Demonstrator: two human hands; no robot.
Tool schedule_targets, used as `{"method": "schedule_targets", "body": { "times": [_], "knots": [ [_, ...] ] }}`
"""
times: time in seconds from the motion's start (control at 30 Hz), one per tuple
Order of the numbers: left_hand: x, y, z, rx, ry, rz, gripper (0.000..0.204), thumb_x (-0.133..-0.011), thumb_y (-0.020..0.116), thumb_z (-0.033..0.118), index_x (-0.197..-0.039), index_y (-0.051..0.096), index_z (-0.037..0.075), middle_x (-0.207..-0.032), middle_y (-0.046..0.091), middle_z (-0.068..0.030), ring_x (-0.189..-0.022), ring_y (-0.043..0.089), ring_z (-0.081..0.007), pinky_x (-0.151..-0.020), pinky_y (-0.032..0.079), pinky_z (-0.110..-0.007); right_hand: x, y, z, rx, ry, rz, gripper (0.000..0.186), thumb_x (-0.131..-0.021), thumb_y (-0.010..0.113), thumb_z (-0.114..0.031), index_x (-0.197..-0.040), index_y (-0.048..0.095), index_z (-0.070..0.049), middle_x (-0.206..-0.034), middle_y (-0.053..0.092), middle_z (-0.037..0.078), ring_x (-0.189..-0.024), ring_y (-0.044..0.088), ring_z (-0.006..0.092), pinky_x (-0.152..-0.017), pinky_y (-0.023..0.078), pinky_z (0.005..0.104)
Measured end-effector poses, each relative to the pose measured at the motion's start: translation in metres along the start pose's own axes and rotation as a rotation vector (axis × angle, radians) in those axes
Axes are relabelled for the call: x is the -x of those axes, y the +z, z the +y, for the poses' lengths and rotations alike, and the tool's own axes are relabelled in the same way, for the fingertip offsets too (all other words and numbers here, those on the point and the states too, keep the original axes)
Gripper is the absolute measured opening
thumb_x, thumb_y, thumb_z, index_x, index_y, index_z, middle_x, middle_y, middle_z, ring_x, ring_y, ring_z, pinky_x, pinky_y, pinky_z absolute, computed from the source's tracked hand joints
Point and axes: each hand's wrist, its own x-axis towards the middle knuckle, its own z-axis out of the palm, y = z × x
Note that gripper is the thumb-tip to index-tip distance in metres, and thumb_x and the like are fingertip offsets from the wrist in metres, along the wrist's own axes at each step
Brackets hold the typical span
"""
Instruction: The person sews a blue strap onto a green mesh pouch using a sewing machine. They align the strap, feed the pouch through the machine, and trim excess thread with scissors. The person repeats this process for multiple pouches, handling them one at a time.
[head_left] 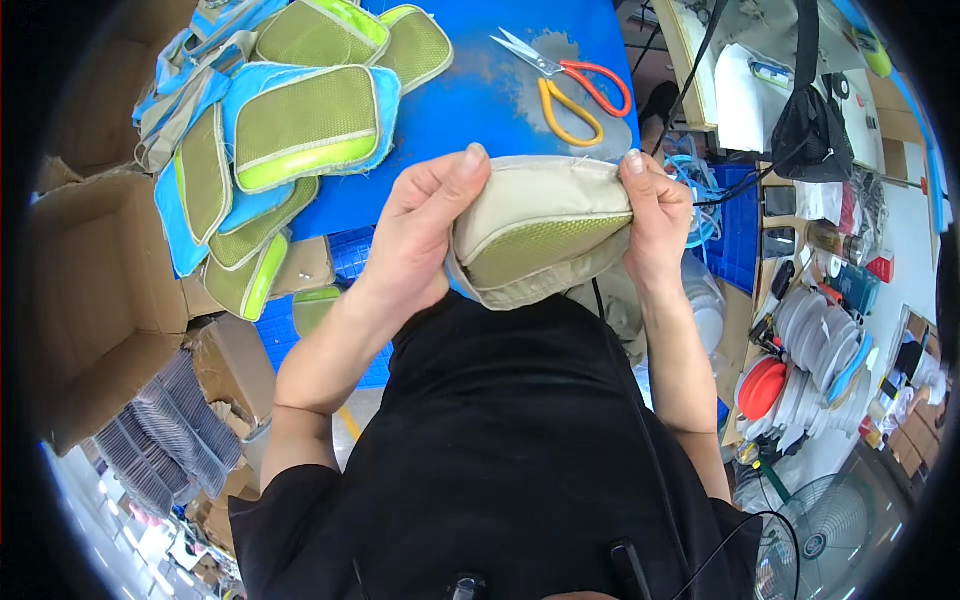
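A beige fabric pouch (540,200) with an olive-green mesh panel is stretched between my two hands, in front of my body at the table's near edge. My left hand (425,220) grips its left end, thumb on top and fingers behind. On its right end, my right hand (655,210) pinches the upper corner, with the thumb along the edge. The fingers under the cloth are partly hidden. Just beyond the pouch lie scissors (560,75) with one red and one yellow handle, blades parted, touched by neither hand.
Green mesh and blue fabric pieces (305,125) are heaped on the blue table (470,110) at the left. Open cardboard boxes (110,260) stand beyond them. Spools and reels (810,340) crowd the right side, above a fan (820,540). A black bag (812,130) hangs at the upper right.
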Motion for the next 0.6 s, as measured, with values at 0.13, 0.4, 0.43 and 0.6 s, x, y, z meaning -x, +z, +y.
{"method": "schedule_targets", "body": {
  "times": [0.13,0.4,0.43,0.6],
  "knots": [
    [-0.014,-0.008,0.006,-0.150,0.041,-0.027,0.039,-0.110,0.054,0.034,-0.101,0.074,0.002,-0.090,0.074,-0.0021,-0.078,0.062,-0.0043,-0.071,0.050,-0.023,-0.010,-0.013,0.000,0.098,-0.031,-0.099,0.041,-0.103,0.067,-0.023,-0.073,0.067,0.005,-0.069,0.049,-0.001,-0.069,0.039,0.0073,-0.063,0.031,0.0283],
    [-0.039,0.006,0.011,-0.380,0.032,-0.143,0.035,-0.111,0.052,0.028,-0.096,0.070,0.002,-0.083,0.066,0.0042,-0.075,0.054,-0.0010,-0.069,0.046,-0.022,-0.022,0.000,-0.050,0.361,-0.174,-0.307,0.034,-0.096,0.071,-0.029,-0.088,0.069,0.003,-0.070,0.058,0.011,-0.068,0.056,0.0182,-0.064,0.043,0.0345],
    [-0.039,0.011,0.011,-0.427,0.016,-0.125,0.035,-0.111,0.052,0.027,-0.095,0.069,0.002,-0.082,0.066,0.0049,-0.074,0.054,-0.0007,-0.069,0.045,-0.022,-0.023,0.008,-0.059,0.381,-0.193,-0.353,0.034,-0.095,0.072,-0.031,-0.089,0.069,0.003,-0.070,0.059,0.012,-0.067,0.058,0.0192,-0.063,0.044,0.0356],
    [-0.059,0.010,0.004,-0.739,0.293,-0.141,0.023,-0.102,0.066,0.023,-0.096,0.068,0.000,-0.087,0.067,-0.0017,-0.080,0.058,-0.0070,-0.070,0.047,-0.026,-0.029,0.016,-0.070,0.476,-0.096,-0.299,0.035,-0.093,0.075,-0.032,-0.092,0.066,0.002,-0.069,0.057,0.012,-0.063,0.055,0.0175,-0.060,0.044,0.0350]
  ]
}}
